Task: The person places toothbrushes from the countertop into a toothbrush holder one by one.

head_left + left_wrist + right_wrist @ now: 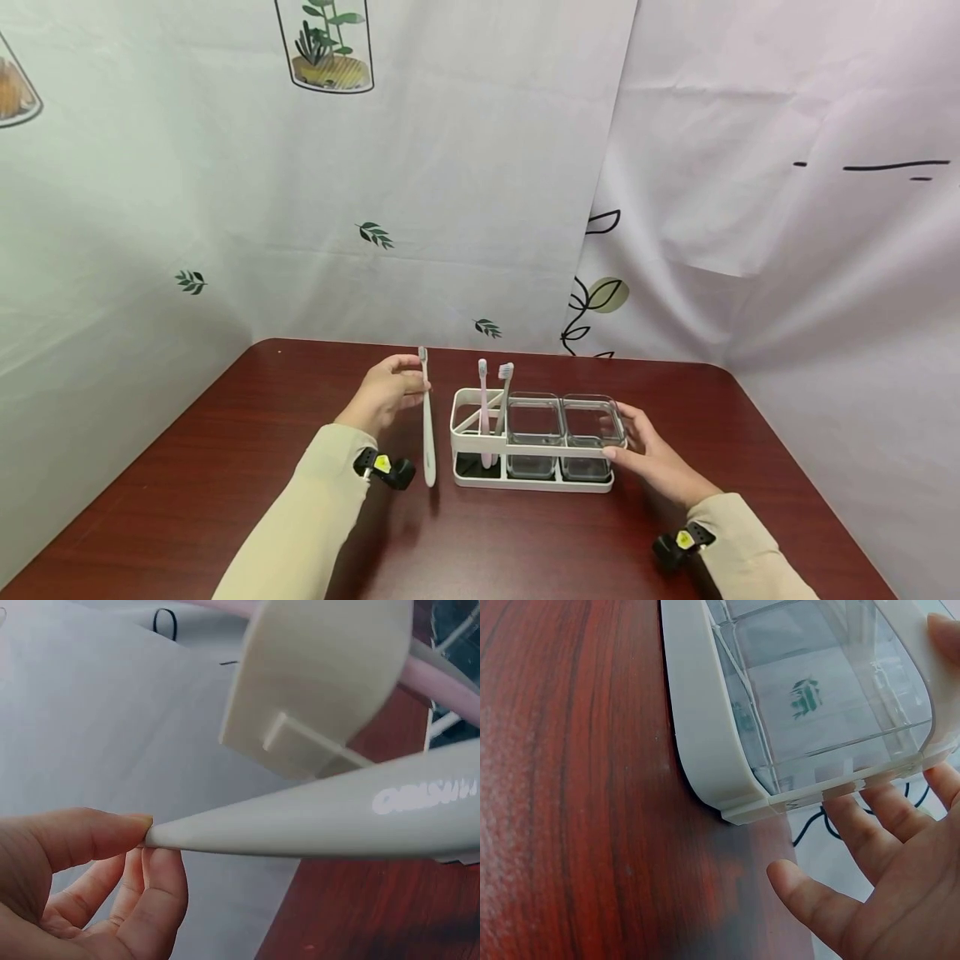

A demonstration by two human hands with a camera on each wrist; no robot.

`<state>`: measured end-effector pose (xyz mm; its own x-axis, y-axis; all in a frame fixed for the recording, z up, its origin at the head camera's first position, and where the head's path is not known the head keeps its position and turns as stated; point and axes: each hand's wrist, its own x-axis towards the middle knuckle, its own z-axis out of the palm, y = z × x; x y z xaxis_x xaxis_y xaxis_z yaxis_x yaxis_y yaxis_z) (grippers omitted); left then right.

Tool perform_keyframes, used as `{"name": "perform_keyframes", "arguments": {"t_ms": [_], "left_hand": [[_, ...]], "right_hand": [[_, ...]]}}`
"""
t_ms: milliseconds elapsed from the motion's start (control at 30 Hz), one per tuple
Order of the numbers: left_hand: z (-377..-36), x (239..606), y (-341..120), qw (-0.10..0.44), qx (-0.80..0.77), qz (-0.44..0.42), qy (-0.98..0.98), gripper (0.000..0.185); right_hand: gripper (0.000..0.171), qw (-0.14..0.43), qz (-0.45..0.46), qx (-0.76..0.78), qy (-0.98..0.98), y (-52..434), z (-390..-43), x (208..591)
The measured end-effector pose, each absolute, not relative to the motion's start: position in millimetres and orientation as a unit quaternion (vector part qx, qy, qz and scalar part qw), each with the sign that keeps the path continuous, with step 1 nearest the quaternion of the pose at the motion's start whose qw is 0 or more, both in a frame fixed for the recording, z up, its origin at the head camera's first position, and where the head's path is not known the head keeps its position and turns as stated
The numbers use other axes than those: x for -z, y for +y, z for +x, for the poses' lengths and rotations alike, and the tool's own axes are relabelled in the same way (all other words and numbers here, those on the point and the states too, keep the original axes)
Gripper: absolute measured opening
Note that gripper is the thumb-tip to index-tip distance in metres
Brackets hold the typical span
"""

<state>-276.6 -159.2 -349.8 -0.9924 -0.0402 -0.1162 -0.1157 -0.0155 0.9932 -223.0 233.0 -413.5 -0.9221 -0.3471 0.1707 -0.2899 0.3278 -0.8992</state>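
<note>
My left hand (pixel 386 392) pinches a white toothbrush (pixel 429 442) near its neck, between thumb and fingertips. The brush stands nearly upright, bristles up, just left of a white toothbrush holder (pixel 468 442). In the left wrist view its thick handle (pixel 315 821) carries light lettering. A pink toothbrush (pixel 484 421) and a white one (pixel 507 377) stand in the holder's left part. Two clear square cups, a middle cup (pixel 534 421) and a right cup (pixel 592 425), fill the rest. My right hand (pixel 654 457) grips the holder's right end, thumb on the front rail, fingers along the side.
Everything stands on a dark red wooden table (pixel 525 542) with rounded far corners. A pale printed cloth (pixel 450 167) hangs close behind the table and along both sides. Both wrists wear black cameras, the left camera (pixel 393 471) low beside the toothbrush.
</note>
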Motion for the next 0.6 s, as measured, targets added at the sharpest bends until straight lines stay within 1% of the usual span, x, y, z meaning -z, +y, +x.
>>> {"name": "perform_keyframes", "arguments": {"t_ms": [300,400,600], "left_hand": [[-264,341,-161,0.026,-0.740,-0.035,0.671,0.049],[-260,338,-163,0.023,-0.757,-0.029,0.653,0.048],[-253,333,-163,0.009,-0.779,-0.042,0.625,0.046]], "right_hand": [[0.068,0.026,-0.196,0.543,0.816,233,-223,414],[0.068,0.027,-0.194,0.544,0.816,233,-223,414],[0.068,0.028,-0.192,0.544,0.816,233,-223,413]]}}
